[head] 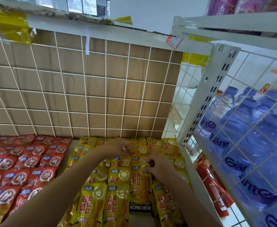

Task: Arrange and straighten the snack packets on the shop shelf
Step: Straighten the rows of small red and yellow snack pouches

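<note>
Our right hand (158,164) holds the top of one yellow packet (140,185) in a pinching grip among yellow rows on the shelf (140,221), beside red packets (20,161); our left hand's (118,147) grip we cannot tell.

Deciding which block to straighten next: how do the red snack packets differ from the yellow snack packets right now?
The red snack packets fill the shelf's left side. The yellow snack packets lie to their right, beside the white slotted upright. The left hand and right hand are both at the yellow ones, the right pinching one's top, and neither touches the red. Both kinds lie flat in overlapping rows and carry a round emblem.
</note>
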Tool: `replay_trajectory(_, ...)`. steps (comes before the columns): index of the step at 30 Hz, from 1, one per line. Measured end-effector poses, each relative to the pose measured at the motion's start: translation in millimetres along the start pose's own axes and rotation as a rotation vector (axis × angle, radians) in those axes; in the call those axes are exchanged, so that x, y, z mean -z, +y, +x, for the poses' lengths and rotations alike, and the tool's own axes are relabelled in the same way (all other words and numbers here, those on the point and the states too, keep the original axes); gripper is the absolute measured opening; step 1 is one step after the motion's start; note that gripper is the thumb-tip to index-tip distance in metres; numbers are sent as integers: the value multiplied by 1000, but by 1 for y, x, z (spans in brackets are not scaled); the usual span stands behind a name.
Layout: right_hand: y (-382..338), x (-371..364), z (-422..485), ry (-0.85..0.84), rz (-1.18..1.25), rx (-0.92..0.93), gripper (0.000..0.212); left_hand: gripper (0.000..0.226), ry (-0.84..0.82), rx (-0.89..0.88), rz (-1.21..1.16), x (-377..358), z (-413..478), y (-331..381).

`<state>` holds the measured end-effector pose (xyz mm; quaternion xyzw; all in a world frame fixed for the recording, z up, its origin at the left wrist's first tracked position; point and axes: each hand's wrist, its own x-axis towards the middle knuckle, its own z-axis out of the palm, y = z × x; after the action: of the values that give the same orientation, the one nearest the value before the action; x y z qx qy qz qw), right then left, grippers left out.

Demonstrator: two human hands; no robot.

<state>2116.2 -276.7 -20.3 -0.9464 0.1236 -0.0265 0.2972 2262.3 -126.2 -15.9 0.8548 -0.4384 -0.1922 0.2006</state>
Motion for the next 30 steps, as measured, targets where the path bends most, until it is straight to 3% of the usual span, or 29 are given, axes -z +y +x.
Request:
replay_trajectory(20,-1,-1,-3,28,-9,0,20,19,-25,14,-127,1,2,2)
replay_trajectory(26,1,0,-6,-38,-71,56,8,25,15,27,-14,-7,11,18)
replay_trajectory(30,1,2,-7,-87,-89,74,20,27,23,35,29,-9,14,21)
